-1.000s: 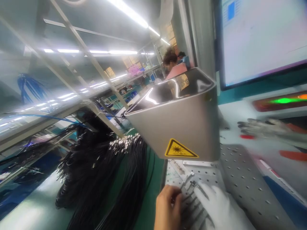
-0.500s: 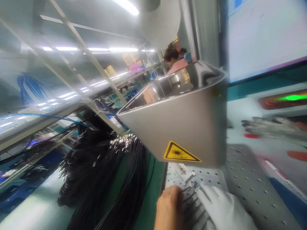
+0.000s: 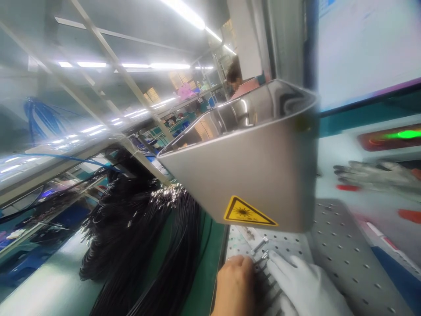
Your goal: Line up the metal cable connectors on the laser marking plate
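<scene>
My left hand point(image 3: 234, 283), bare, is curled closed at the left edge of the perforated metal plate point(image 3: 297, 239); what its fingers hold is hidden. My right hand point(image 3: 302, 283) wears a pale glove. Its fingertips press against a small silver cable connector point(image 3: 264, 255), close to the left hand. Just beyond lies a flat metal fixture block point(image 3: 259, 245) on the plate. Dark cables, partly covered by my hands, run down between them. Above both hands hangs a steel shroud point(image 3: 256, 175) with a yellow laser warning label point(image 3: 248, 212).
A big heap of black cables point(image 3: 131, 228) with silver ends lies on the green bench at left. To the right are a loose grey glove point(image 3: 371, 175), a green lit indicator point(image 3: 408, 134) and a monitor point(image 3: 368, 48). A person point(image 3: 245, 85) sits farther back.
My right fingertips have shifted slightly left and down around the connector, and the left hand has closed in a little. The person behind has moved; the view has shifted slightly.
</scene>
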Tool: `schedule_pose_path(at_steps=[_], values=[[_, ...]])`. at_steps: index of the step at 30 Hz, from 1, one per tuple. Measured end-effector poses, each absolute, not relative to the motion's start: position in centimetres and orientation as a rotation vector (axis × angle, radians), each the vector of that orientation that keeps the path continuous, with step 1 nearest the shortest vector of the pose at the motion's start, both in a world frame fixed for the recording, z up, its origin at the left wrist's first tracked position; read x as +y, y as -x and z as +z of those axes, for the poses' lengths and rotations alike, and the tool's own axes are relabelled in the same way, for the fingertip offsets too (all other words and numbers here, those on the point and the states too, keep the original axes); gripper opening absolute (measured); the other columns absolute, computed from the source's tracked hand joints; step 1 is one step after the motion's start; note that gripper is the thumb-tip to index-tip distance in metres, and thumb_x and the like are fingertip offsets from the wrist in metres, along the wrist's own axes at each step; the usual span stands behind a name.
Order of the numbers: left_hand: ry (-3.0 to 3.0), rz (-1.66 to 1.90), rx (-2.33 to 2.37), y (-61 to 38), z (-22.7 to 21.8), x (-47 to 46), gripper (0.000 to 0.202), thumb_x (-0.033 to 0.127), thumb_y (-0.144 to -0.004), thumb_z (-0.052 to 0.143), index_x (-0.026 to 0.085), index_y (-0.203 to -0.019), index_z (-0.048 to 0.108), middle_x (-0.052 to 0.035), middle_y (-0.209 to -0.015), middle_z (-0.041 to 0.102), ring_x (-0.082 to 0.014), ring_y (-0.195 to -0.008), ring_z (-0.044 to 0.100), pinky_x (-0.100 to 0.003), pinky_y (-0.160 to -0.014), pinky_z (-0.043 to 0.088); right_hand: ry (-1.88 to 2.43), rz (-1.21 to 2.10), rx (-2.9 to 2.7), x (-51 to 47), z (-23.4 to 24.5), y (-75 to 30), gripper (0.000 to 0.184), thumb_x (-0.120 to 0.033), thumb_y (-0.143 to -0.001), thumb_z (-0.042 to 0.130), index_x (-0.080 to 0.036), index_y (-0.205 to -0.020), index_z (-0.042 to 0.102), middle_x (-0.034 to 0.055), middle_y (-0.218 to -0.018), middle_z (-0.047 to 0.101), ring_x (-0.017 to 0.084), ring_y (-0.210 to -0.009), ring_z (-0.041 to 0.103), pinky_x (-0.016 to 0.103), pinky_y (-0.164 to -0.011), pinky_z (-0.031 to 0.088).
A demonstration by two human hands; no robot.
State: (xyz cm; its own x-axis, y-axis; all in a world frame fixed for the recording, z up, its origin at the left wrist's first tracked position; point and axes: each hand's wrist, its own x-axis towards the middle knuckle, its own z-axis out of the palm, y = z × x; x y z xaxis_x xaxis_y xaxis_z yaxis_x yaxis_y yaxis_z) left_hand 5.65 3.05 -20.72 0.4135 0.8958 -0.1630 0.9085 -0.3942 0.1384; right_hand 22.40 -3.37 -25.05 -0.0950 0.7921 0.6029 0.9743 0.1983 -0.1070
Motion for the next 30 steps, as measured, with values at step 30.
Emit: schedule_pose_path(at_steps=[30], values=[[-2.288,-0.174,1.559,-6.9,-19.2,4.3,0.021,0.011,-0.084,0.043,0.015,-0.091,0.062,-0.0110,-0.101,0.066,-0.0240,-0.095,0.061,-0.033,-0.082,0.043,1.865,0.336,-1.704,-0.8,-26.4,-25.0,0.042,-0.023,-0.100,0.026,-0.023,-0.118,0.064,0.0074,-0.119,0.065,0.022,-0.105,0.063,0.033,-0.084,0.050]])
